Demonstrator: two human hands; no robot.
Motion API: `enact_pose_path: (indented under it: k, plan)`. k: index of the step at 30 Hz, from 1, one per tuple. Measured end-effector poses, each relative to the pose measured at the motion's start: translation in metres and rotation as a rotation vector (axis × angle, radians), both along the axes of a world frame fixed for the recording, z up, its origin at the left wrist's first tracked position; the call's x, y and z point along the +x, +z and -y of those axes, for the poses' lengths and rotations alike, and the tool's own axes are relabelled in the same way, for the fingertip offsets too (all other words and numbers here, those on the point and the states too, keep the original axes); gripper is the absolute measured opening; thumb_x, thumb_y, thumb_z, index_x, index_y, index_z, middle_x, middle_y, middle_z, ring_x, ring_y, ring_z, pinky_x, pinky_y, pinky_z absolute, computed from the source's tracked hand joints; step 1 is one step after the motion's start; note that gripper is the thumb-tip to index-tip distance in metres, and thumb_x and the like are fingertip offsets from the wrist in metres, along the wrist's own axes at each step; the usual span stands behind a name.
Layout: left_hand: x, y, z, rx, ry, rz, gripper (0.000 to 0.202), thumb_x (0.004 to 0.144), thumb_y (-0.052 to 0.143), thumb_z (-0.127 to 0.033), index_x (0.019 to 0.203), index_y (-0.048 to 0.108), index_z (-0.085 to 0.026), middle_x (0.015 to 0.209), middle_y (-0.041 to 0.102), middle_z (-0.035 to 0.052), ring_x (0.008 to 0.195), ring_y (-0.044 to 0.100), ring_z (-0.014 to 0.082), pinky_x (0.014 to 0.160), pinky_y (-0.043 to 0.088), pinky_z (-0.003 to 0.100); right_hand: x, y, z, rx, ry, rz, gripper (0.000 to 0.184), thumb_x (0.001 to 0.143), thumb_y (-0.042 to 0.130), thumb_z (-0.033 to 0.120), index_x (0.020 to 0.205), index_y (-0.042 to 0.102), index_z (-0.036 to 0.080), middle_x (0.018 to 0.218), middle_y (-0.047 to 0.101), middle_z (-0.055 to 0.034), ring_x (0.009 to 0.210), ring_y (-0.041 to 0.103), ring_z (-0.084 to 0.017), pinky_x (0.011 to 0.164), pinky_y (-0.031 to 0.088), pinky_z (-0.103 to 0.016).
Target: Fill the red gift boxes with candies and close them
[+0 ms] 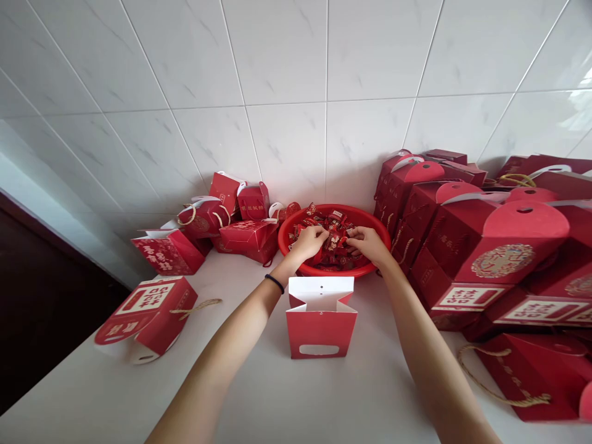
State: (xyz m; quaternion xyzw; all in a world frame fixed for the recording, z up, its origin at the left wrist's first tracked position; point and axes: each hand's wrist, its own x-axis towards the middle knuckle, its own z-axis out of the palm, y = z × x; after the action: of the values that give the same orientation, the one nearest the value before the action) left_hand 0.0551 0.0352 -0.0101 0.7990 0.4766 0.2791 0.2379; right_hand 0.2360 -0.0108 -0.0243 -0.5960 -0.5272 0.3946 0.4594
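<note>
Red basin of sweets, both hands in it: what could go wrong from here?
1. The open box stands upright between the forearms; an arm drawn back could knock it over.
2. Wrapped sweets lifted out of the red basin by the left hand or right hand may fall on the table short of the box.
3. The stacked boxes crowd the right arm; a nudge might topple them.

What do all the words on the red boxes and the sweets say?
Nothing is readable.
Box lying at left: red signs on white label, too blurred.
Stacked boxes at right: red signs on white labels, too blurred.
Boxes at back left: white signs, too blurred.
Sweets in the red bowl: print too small.
Open box in front: no writing shows.
</note>
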Motion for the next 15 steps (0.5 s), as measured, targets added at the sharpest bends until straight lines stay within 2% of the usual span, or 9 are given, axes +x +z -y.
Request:
enact_pose_path:
  k: [5, 12, 15]
  plan:
    - [-0.002, -0.003, -0.005, -0.047, 0.020, 0.147, 0.025, 0.091, 0.048, -0.029, 0.081, 0.067, -0.016, 0.083, 0.071, 0.0034, 0.080, 0.063, 0.0191, 0.071, 0.044, 0.026, -0.002, 0.006, 0.004, -0.025, 0.035, -0.050, 0.014, 0.078, 0.066, 0.014, 0.083, 0.053, 0.017, 0.070, 0.064, 0.0003, 0.058, 0.066, -0.013, 0.050, 0.053, -0.019]
    - [-0.002, -0.005, -0.006, -0.085, -0.015, 0.243, 0.024, 0.089, 0.050, -0.030, 0.080, 0.067, -0.016, 0.082, 0.070, 0.0026, 0.080, 0.062, 0.0181, 0.071, 0.044, 0.026, -0.004, 0.015, 0.010, -0.053, 0.075, -0.131, 0.013, 0.083, 0.056, 0.011, 0.093, 0.053, 0.019, 0.073, 0.065, 0.0011, 0.062, 0.069, -0.013, 0.054, 0.055, -0.021]
    - [-0.001, -0.005, -0.006, -0.100, -0.034, 0.267, 0.024, 0.089, 0.049, -0.029, 0.082, 0.067, -0.015, 0.083, 0.070, 0.0030, 0.080, 0.062, 0.0179, 0.072, 0.045, 0.026, -0.004, 0.019, 0.013, -0.060, 0.105, -0.171, 0.019, 0.085, 0.052, 0.012, 0.102, 0.055, 0.020, 0.084, 0.068, -0.0006, 0.064, 0.070, -0.013, 0.055, 0.056, -0.021]
